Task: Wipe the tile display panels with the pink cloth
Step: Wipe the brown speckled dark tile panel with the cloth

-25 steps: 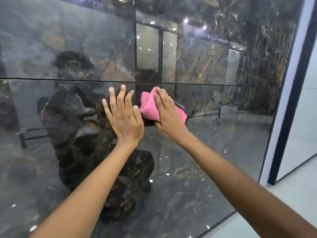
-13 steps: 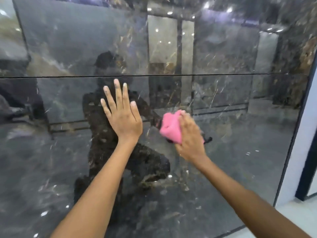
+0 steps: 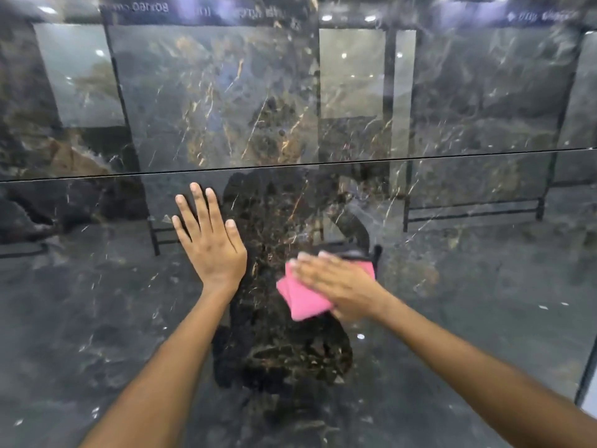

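Lower glossy dark marble-patterned tile panel (image 3: 97, 318) fills most of the view, grey-black with gold and white veins; it mirrors a showroom and a dark squatting silhouette at centre. A thin horizontal seam (image 3: 452, 155) divides it from the upper glossy dark marble-patterned tile panel (image 3: 210, 92), same finish, with blurred reflected lettering along its top edge.

Left hand (image 3: 211, 242): palm flat against the lower panel just below the seam, fingers straight and slightly spread, holding nothing. Forearm runs down to the bottom-left.

Just right of it, folded pink cloth (image 3: 302, 300) lies flat on the lower panel, one corner jutting down-left past the hand that covers it, a strip showing at the upper right.

Right hand (image 3: 339, 282): laid over the cloth, fingers (image 3: 310, 263) extended and together, pointing left, pressing the cloth to the tile. Motion-blurred. The two hands are near but apart.

Far right edge: pale strip of wall (image 3: 589, 399) beside the panel's dark border.
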Tool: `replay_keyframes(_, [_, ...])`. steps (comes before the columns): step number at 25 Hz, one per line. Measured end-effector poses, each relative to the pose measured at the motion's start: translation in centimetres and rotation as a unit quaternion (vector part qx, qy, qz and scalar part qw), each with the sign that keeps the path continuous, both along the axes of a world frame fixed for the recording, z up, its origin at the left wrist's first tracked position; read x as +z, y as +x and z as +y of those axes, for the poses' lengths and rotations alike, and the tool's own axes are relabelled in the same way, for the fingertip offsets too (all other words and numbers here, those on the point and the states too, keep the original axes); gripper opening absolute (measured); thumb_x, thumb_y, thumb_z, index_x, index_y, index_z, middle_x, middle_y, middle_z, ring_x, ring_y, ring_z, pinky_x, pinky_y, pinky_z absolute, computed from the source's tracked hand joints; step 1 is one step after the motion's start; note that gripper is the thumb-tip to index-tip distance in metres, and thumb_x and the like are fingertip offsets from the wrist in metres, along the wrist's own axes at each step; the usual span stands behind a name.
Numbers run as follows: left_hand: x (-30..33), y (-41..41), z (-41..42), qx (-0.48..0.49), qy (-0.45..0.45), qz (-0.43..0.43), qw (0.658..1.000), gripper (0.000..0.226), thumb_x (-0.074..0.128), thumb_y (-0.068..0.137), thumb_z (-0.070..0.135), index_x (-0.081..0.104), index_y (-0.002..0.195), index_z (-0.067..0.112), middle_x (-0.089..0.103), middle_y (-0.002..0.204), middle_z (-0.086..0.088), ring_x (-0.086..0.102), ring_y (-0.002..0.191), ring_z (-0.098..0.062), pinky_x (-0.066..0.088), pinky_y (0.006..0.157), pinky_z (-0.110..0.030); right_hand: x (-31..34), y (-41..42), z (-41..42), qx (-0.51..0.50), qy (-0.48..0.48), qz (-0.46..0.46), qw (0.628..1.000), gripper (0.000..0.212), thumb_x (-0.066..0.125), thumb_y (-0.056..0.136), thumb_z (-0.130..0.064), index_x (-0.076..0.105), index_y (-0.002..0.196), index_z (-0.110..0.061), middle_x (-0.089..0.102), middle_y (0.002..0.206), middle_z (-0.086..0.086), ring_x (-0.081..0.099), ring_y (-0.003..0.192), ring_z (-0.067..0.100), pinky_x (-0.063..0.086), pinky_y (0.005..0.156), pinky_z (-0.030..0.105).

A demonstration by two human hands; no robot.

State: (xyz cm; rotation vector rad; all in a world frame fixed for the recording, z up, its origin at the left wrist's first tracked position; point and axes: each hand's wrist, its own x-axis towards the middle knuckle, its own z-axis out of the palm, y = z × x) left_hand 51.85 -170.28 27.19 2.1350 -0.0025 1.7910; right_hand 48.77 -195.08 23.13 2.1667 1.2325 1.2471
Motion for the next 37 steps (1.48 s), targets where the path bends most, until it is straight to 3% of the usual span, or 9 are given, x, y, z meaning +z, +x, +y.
replay_keyframes(5, [-0.2,0.3,0.0,0.009,0.003,-0.013,1.0,0.056,0.027,0.102,0.027,0.021,0.154,0.007,0.019,0.16,-0.013,0.011,0.148,-0.036,0.006,0.121,-0.048,11.4,0.8,1.5,0.004,0.405,-0.055,0.913,0.074,0.056,0.068,-0.001,0.045,0.141,-0.001,0.041,0.149,0.016,0.03,0.141,0.033,0.023,0.115,0.045])
replay_keyframes(9, [-0.1,0.1,0.2,0.005,0.006,0.002,1.0,0.057,0.026,0.102,0.029,0.018,0.154,0.009,0.019,0.161,-0.013,0.011,0.148,-0.035,0.003,0.121,-0.045,2.7,0.6,3.4,0.034,0.089,-0.022,0.995,0.076,0.054,0.067,-0.008,0.044,0.142,-0.004,0.038,0.151,0.014,0.022,0.145,0.028,0.015,0.119,0.044])
replay_keyframes(12, [-0.3,-0.4,1.4,-0.029,0.052,0.011,0.998,0.056,0.027,0.103,0.031,0.019,0.154,0.011,0.018,0.161,-0.011,0.005,0.15,-0.027,0.001,0.121,-0.04,1.2,0.6,2.4,0.02,-0.071,-0.003,0.997,0.082,0.065,0.067,-0.008,0.04,0.145,-0.01,0.036,0.153,0.01,0.012,0.148,0.022,0.008,0.121,0.042])
replay_keyframes(18, [-5.9,-1.4,7.6,-0.018,0.003,0.055,0.998,0.056,0.024,0.102,0.032,0.014,0.155,0.016,-0.003,0.164,0.005,-0.006,0.15,-0.016,0.002,0.12,-0.044,12.7,0.9,6.5,0.02,0.381,-0.075,0.921,0.072,0.058,0.065,0.0,0.051,0.137,-0.004,0.045,0.146,0.015,0.036,0.139,0.033,0.022,0.114,0.044])
replay_keyframes(22, [-7.6,-0.1,8.9,-0.015,0.045,0.03,0.998,0.056,0.021,0.103,0.033,0.016,0.154,0.013,-0.006,0.163,0.009,-0.004,0.151,-0.018,0.001,0.121,-0.042,-1.7,0.4,9.3,0.036,-0.013,0.012,0.999,0.077,0.059,0.066,-0.003,0.043,0.141,-0.006,0.039,0.15,0.013,0.026,0.143,0.029,0.004,0.121,0.041])
replay_keyframes(25, [-7.7,-0.2,8.7,-0.029,0.046,0.014,0.998,0.055,0.019,0.103,0.033,0.014,0.155,0.015,-0.005,0.163,0.009,-0.003,0.151,-0.018,0.001,0.122,-0.041,-4.0,-0.4,6.6,0.058,-0.217,0.054,0.973,0.078,0.07,0.065,-0.005,0.047,0.14,-0.009,0.041,0.15,0.007,0.029,0.142,0.024,0.001,0.122,0.042])
replay_keyframes(28, [-8.0,0.0,8.9,-0.039,0.049,0.004,0.998,0.054,0.017,0.104,0.034,0.012,0.155,0.016,-0.006,0.163,0.01,-0.002,0.151,-0.018,0.002,0.122,-0.041,4.4,0.4,5.5,0.065,0.098,-0.005,0.993,0.071,0.063,0.067,0.002,0.048,0.135,-0.008,0.046,0.144,0.009,0.039,0.135,0.028,0.026,0.115,0.046])
replay_keyframes(31, [-8.0,0.2,8.8,-0.042,0.051,-0.005,0.998,0.054,0.019,0.105,0.033,0.01,0.155,0.017,-0.007,0.163,0.01,-0.003,0.151,-0.017,0.003,0.122,-0.041,5.6,1.0,5.8,0.006,0.314,-0.073,0.946,0.068,0.063,0.066,-0.006,0.054,0.134,-0.006,0.05,0.142,0.014,0.04,0.136,0.033,0.029,0.11,0.045])
replay_keyframes(37, [-8.1,0.1,9.1,-0.055,0.051,-0.015,0.997,0.052,0.027,0.103,0.028,0.022,0.153,0.013,0.026,0.158,-0.009,-0.003,0.15,-0.015,0.004,0.121,-0.041,-11.0,-0.8,5.7,-0.023,-0.191,0.054,0.98,0.082,0.068,0.07,-0.017,0.034,0.145,-0.015,0.029,0.155,0.0,0.001,0.15,0.022,0.0,0.121,0.041])
